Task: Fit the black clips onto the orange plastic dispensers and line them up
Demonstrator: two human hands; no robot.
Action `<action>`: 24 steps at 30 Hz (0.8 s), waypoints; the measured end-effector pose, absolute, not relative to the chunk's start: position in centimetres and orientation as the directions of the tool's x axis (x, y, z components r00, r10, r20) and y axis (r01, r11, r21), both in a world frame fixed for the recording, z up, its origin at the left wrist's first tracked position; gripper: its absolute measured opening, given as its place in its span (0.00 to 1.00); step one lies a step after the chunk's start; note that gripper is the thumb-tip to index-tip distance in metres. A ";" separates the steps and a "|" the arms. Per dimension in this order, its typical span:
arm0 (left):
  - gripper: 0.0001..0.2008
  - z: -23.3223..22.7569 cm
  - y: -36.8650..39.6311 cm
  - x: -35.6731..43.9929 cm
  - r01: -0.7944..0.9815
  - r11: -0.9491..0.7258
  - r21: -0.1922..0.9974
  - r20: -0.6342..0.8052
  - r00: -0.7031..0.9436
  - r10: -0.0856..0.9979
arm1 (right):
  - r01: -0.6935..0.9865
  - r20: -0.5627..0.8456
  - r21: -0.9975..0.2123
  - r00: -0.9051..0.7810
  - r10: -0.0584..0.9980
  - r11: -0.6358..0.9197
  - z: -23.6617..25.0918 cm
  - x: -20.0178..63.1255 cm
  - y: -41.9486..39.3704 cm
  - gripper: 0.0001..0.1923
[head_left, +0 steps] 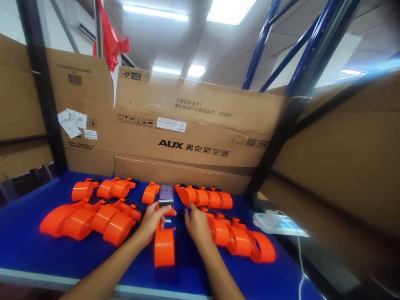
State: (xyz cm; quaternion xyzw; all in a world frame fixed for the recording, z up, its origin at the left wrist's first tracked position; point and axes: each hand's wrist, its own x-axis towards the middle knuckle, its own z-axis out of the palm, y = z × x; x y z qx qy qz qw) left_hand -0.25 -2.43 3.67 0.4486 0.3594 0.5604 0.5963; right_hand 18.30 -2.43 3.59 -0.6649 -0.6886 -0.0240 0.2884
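An orange plastic tape dispenser (164, 246) lies lengthwise on the blue table (25, 250), directly in front of me. My left hand (152, 219) grips its far end, fingers over the dark metal part near a small grey plate (166, 194). My right hand (196, 223) rests just right of it, fingers bent down onto the table beside a row of orange dispensers (240, 239). Whether the right hand holds anything I cannot tell.
Several more orange dispensers lie in a left row (90, 218) and along the back (204, 196). Large cardboard boxes (193, 133) wall in the back and right side. A white power strip (271, 218) with a cable lies at the right edge. Blue rack posts rise behind.
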 end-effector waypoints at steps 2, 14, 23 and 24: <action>0.19 3.6 -2.4 -0.3 -0.341 -0.036 0.939 0.082 0.120 0.989 | 0.905 0.470 -0.385 0.022 0.883 0.182 3.8 18.1 -2.5 0.06; 0.20 3.9 -2.7 -0.3 -0.322 -0.112 0.940 0.171 0.162 0.972 | 0.503 0.657 -0.496 -0.315 0.685 0.708 6.9 16.3 -5.5 0.19; 0.19 4.7 -3.1 -0.5 -0.458 -0.035 0.888 0.153 0.223 0.963 | 0.526 0.669 -0.594 -0.096 0.737 0.608 6.2 16.5 -4.7 0.16; 0.18 4.7 -3.1 -0.7 -0.464 -0.026 0.885 0.128 0.190 0.973 | 0.535 0.668 -0.607 -0.057 0.742 0.588 6.1 16.6 -4.6 0.16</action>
